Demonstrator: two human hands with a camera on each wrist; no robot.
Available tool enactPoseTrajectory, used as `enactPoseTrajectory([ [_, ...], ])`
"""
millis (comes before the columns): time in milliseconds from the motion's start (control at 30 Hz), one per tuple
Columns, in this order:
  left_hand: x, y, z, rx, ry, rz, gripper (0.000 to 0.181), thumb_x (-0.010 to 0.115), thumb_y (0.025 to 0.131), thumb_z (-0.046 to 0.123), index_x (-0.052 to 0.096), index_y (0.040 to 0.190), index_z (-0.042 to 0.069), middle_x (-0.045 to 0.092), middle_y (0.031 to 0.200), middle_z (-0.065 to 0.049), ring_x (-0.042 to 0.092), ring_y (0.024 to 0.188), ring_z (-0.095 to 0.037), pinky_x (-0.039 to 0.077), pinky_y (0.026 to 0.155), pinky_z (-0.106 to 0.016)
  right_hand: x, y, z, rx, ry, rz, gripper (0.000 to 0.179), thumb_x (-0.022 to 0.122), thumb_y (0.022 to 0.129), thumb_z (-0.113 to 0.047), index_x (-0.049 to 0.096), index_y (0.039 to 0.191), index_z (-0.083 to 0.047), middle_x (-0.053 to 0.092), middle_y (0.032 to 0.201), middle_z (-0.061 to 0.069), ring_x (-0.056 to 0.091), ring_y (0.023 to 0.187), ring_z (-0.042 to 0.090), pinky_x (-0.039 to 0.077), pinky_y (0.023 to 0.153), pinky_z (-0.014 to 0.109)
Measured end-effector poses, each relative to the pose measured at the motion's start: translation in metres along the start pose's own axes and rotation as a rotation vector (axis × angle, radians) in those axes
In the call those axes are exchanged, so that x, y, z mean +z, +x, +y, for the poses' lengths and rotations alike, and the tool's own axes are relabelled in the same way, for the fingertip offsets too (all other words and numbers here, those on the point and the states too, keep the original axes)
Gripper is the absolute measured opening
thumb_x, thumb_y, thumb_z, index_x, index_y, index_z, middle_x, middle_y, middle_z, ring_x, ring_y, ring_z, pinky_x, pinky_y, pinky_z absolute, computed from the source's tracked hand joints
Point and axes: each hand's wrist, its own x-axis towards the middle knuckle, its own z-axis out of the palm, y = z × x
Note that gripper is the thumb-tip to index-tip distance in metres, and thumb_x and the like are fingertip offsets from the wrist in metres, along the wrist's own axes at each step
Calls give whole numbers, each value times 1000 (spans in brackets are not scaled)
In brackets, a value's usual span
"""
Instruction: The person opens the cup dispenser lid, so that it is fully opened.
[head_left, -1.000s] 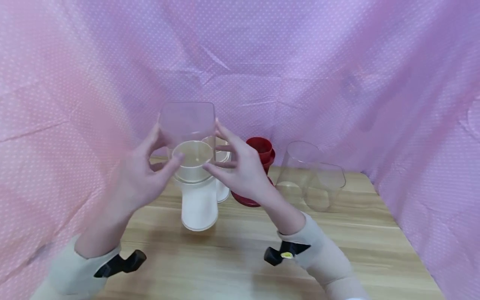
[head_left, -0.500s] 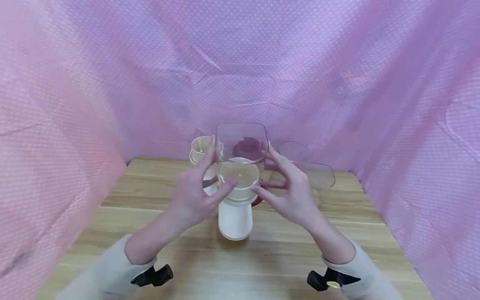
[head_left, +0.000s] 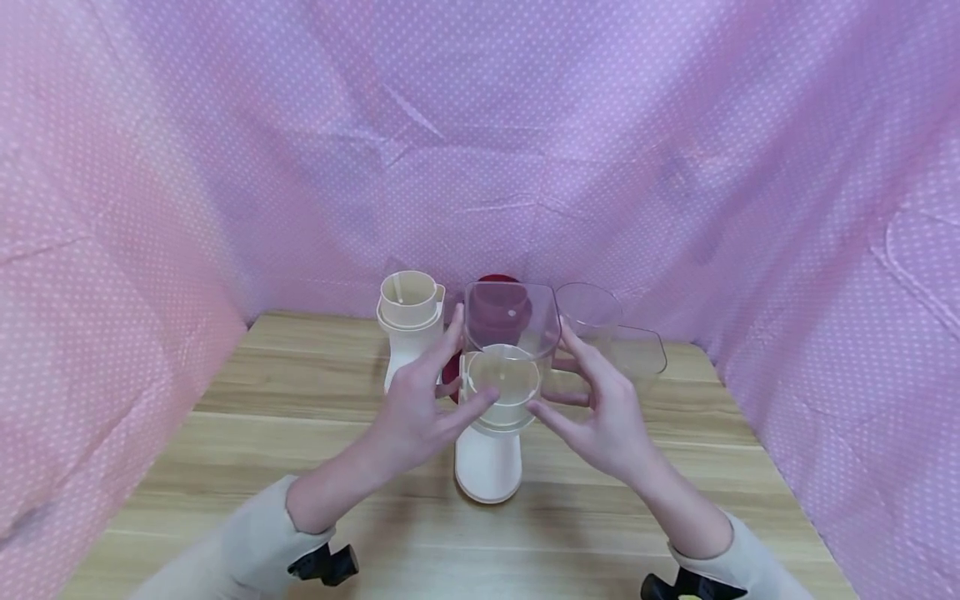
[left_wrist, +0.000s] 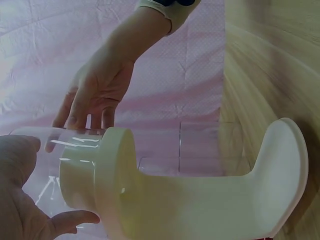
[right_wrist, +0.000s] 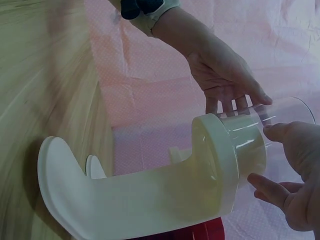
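My left hand (head_left: pixel 420 408) and right hand (head_left: pixel 609 408) hold a clear plastic container (head_left: pixel 517 312) from opposite sides, thumbs toward me. The container surrounds the round cream cup top of a white stand (head_left: pixel 489 467). In the left wrist view, the stand's curved neck (left_wrist: pixel 200 200) runs from a wide collar to a rounded foot (left_wrist: pixel 287 175) close to the table. The right wrist view shows the clear wall around the cream cup (right_wrist: pixel 250 142), with fingertips of both hands at it.
A second white stand (head_left: pixel 411 337) is at the back left of the wooden table (head_left: pixel 300 367). A red stand (head_left: pixel 495 277) is partly hidden behind the held container. Two more clear containers, one round-rimmed (head_left: pixel 588 304) and one squarish (head_left: pixel 641 350), are behind my right hand. Pink dotted cloth (head_left: pixel 480 167) surrounds the table.
Both hands, with the clear container and white stand between them, have moved right and a little toward me. The second white stand now shows to their left; the red one is partly covered.
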Motion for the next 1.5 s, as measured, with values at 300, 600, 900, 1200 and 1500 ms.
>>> enactPoseTrajectory([
  [300,9,-6,-7,3,18,13,98,89,88,19,32,166,3,56,157,-20,70,119,-27,67,76,-29,2,-10,10,6,-12,-8,107,90,71,16,39,163,-4,57,148,26,72,113,33,66,74,27],
  [600,15,-10,-13,-10,-15,21,100,90,86,16,32,167,8,52,162,-16,66,132,-34,65,80,-27,2,-15,13,-12,-50,-5,111,91,71,13,35,165,-8,55,148,22,72,113,36,66,75,25],
  [900,9,-4,-31,24,18,16,95,81,87,28,32,168,17,52,148,-14,61,126,-28,66,89,-42,-10,-3,7,-52,-137,-24,109,90,77,1,28,167,-10,53,151,19,70,121,39,67,79,32],
  [1200,-1,24,-61,55,-365,-134,81,61,96,19,26,169,9,37,170,-15,51,143,-45,46,114,-71,-12,4,4,-63,-108,-23,89,84,83,0,40,160,-6,46,155,16,63,131,36,67,86,39],
  [1500,3,28,-64,38,-428,-232,84,57,95,1,18,169,6,48,159,-27,65,127,-46,59,104,-59,-1,0,4,-38,-96,-46,81,79,88,-2,42,159,-10,45,156,15,54,140,33,67,85,37],
])
